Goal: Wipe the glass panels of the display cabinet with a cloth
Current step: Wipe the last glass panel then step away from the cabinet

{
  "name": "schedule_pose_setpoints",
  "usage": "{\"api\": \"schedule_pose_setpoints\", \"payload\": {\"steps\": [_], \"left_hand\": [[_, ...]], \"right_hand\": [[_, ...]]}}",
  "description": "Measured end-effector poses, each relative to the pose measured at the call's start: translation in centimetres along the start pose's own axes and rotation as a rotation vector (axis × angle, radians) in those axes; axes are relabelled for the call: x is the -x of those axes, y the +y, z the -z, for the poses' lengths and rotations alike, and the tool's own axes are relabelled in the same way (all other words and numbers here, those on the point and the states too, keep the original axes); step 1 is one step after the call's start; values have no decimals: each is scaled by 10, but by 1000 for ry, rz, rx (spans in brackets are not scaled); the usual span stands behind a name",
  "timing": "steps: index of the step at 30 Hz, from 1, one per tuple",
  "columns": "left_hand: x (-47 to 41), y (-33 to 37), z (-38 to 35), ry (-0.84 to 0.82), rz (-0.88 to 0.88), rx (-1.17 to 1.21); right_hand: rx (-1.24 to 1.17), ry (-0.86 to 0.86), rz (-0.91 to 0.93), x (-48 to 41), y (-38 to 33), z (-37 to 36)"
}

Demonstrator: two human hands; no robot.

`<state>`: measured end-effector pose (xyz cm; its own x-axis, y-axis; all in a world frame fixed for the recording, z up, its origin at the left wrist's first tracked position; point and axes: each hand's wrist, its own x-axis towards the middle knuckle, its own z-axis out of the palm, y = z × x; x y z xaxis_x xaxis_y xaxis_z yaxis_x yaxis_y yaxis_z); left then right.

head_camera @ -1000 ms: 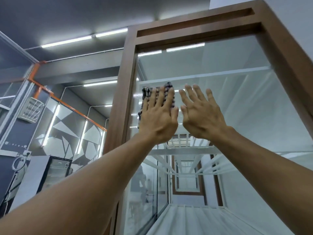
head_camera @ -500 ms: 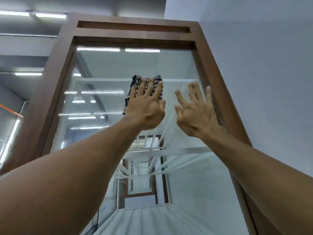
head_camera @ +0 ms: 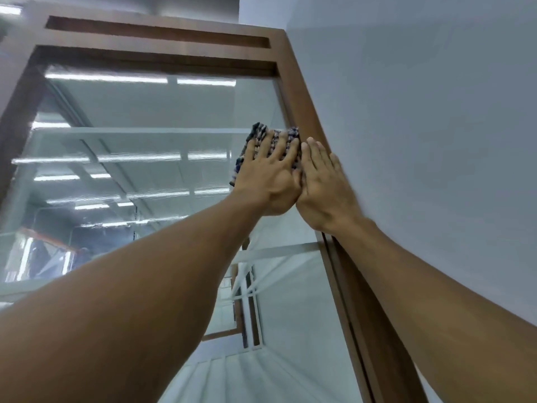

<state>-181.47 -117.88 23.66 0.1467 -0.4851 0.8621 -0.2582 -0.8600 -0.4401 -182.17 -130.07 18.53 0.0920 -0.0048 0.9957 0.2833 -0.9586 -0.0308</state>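
Note:
A tall display cabinet with a brown wooden frame and a glass panel fills the view from below. My left hand lies flat with fingers spread, pressing a dark checked cloth against the glass near the panel's upper right. My right hand rests flat beside it, fingers together, over the right frame post and the glass edge, touching the left hand. It holds nothing. Most of the cloth is hidden under my left hand.
A plain grey-white wall stands directly right of the cabinet. White shelves show inside through the glass. Ceiling strip lights reflect in the panel. At the lower left an orange-trimmed structure shows through the glass.
My left hand has slid the cloth to the right across the glass, up to the right frame post. My right hand has shifted right onto the frame, and the two hands now touch.

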Motion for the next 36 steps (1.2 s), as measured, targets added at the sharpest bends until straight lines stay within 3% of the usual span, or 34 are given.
{"api": "schedule_pose_setpoints", "payload": {"steps": [7,13,18,30,33,36], "left_hand": [[26,1,-4,-20,-66,31],[80,-35,3,2,-22,28],[117,-94,13,26,85,2],[198,-223,48,106,412,12],[222,-207,43,107,402,24],[240,-189,37,34,275,-21]], "right_hand": [[88,6,-9,10,4,2],[197,-51,71,18,-48,-9],[14,-88,93,12,-117,-34],[22,-74,271,9,-241,-78],[4,-79,268,13,-239,-78],[-21,-102,322,22,-229,-75]]}}
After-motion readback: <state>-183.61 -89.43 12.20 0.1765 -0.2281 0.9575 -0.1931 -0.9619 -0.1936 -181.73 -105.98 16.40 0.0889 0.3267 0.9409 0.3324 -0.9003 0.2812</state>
